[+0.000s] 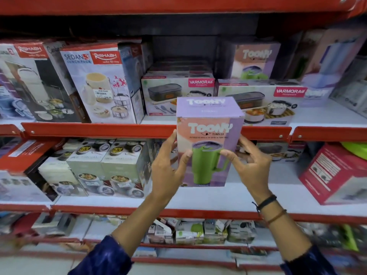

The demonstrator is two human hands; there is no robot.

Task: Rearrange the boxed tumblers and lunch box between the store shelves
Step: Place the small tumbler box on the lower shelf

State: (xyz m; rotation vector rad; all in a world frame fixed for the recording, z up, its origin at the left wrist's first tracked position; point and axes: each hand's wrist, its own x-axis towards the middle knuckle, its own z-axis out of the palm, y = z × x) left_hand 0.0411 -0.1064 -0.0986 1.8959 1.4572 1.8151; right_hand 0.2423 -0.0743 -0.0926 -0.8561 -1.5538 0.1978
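I hold a lilac and pink Toony tumbler box (208, 124) with a green mug printed on it, up in front of the red shelf lip. My left hand (168, 167) grips its left side and my right hand (252, 165) its right side. Another Toony tumbler box (255, 60) stands on the upper shelf, on top of a white Varmora lunch box carton (278, 96). A second Varmora lunch box carton (164, 92) lies to the left of it, partly hidden by the held box.
Tall Rishabh Sedan lunch pack boxes (99, 82) fill the upper shelf's left. The middle shelf (198, 197) carries stacked tiffin boxes (107, 169) at left and a red box (335, 175) at right. Small cartons (198, 233) line the lowest shelf.
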